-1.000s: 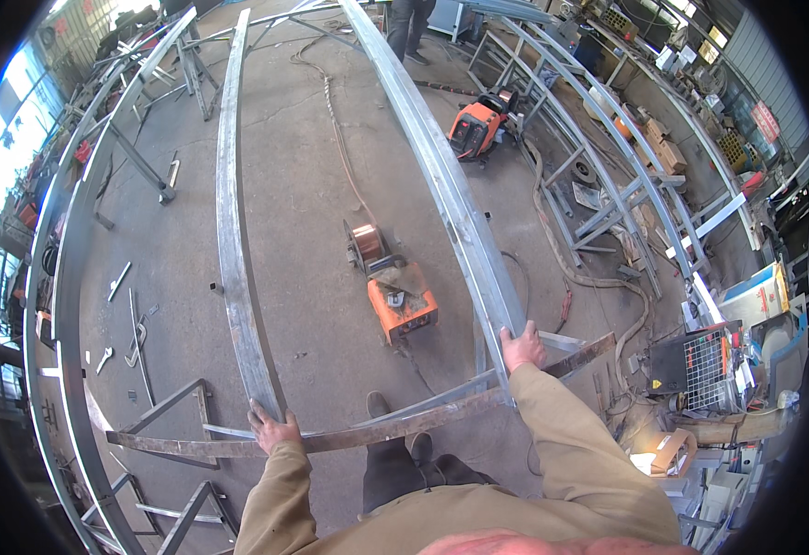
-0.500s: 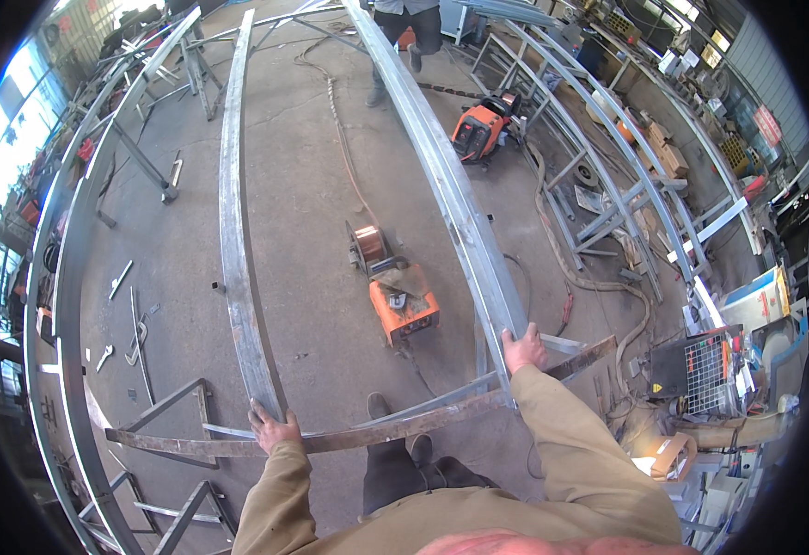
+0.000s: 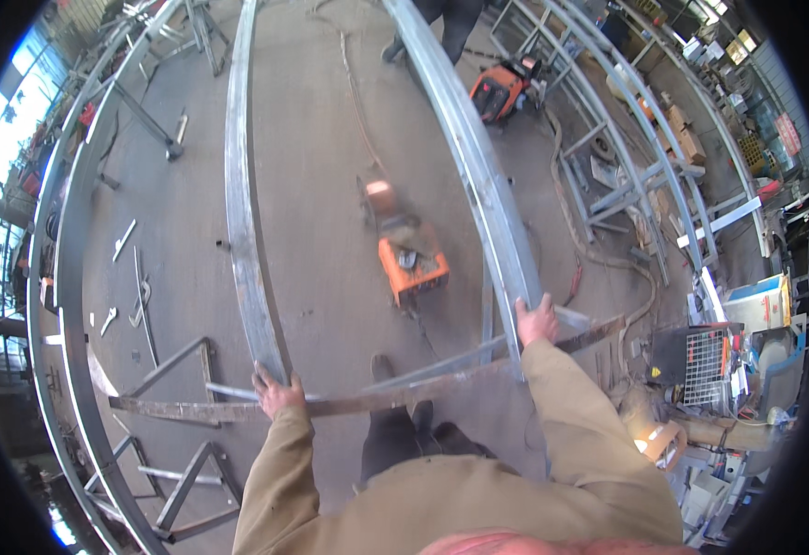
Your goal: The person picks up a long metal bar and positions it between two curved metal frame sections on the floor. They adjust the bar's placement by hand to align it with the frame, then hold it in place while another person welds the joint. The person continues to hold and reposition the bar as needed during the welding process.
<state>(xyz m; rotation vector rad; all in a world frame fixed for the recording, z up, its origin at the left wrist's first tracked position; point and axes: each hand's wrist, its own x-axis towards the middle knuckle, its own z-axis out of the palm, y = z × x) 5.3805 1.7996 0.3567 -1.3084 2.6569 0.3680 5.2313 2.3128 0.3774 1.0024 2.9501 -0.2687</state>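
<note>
Two long grey steel beams run away from me across a low trestle. My left hand [image 3: 280,392] grips the near end of the left beam [image 3: 245,213], fingers over its edge. On the right, my right hand [image 3: 536,323] holds the near end of a wider, ribbed beam [image 3: 478,166], thumb raised and fingers partly hidden. A flat, rusty crossbar [image 3: 377,401] passes beneath both near ends, close in front of my body. Both my forearms are in tan sleeves.
Between the beams stands an orange welding machine with a copper wire spool [image 3: 414,268]. Another orange machine [image 3: 501,91] sits beyond the right beam. A co-worker's dark-trousered legs [image 3: 451,23] are at the far end. Clamps [image 3: 139,303], hoses and steel frames [image 3: 622,176] lie around.
The whole view has shifted, with the floor items lower and to the right. Both hands stay on the beam ends, which sit slightly higher in view. The co-worker's legs have changed stance.
</note>
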